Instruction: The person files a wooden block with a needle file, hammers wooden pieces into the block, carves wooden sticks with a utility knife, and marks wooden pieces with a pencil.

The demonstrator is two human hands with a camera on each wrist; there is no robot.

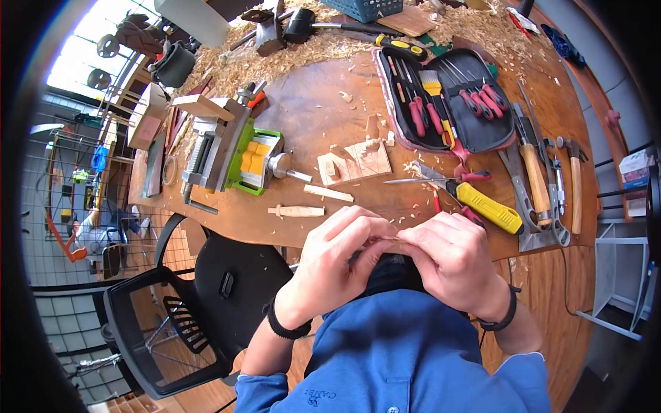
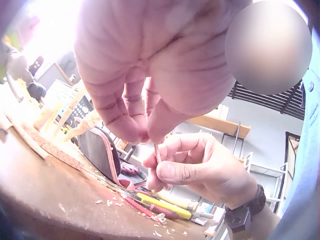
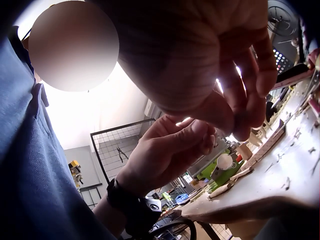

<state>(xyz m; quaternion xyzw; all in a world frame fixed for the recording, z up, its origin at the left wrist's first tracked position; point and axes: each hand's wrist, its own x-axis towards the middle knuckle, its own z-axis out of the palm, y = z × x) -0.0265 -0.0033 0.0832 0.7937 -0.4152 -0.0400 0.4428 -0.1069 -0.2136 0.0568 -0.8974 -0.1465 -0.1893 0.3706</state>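
Just past the front edge of the workbench [image 1: 275, 233], both hands meet fingertip to fingertip before the blue shirt. Between them is a thin, narrow strip [image 2: 157, 152] that looks like wood, mostly covered by fingers. My left hand [image 1: 348, 244] pinches one end between thumb and fingers. The other end is pinched by my right hand [image 1: 451, 255], its thumb lying along the strip in the left wrist view. On the bench beyond the left hand lie a small carved wooden piece [image 1: 301, 211], a plain wood stick [image 1: 328, 193] and a cut wooden board [image 1: 354, 163].
A green-based vise [image 1: 251, 162] stands at left. An unzipped tool case [image 1: 447, 103] sits at back right. Nearer are a yellow-handled cutter [image 1: 489, 206], a wooden-handled chisel [image 1: 536, 182] and a hammer [image 1: 575, 179]. Shavings [image 1: 330, 51] cover the back; a black chair [image 1: 227, 289] stands left.
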